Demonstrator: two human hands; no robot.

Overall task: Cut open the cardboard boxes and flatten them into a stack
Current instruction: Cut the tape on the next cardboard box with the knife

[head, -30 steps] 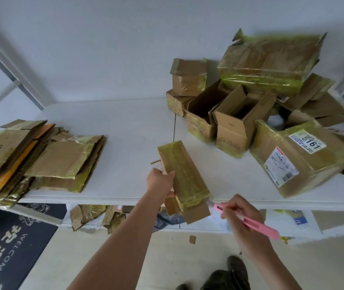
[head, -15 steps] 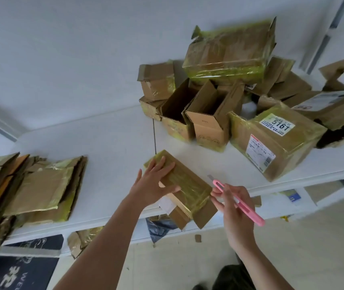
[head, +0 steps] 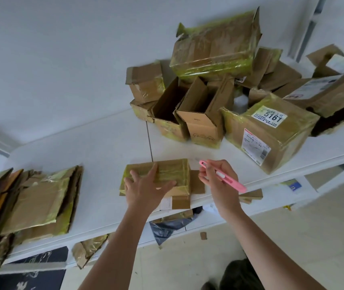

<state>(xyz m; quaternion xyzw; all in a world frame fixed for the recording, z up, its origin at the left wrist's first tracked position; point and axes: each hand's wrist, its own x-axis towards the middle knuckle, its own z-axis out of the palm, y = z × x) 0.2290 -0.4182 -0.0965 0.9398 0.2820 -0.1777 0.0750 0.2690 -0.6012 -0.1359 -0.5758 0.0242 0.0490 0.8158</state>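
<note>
A white table (head: 104, 147) with a dark seam running across its middle carries everything. At nine o'clock, along the near left edge, lies a stack of flattened cardboard (head: 33, 197). Near the centre sits a small taped box (head: 167, 170), lying flat by the front edge. From twelve to three o'clock a heap of cardboard boxes (head: 219, 97) crowds the far right, one labelled box (head: 271, 130) nearest.
</note>
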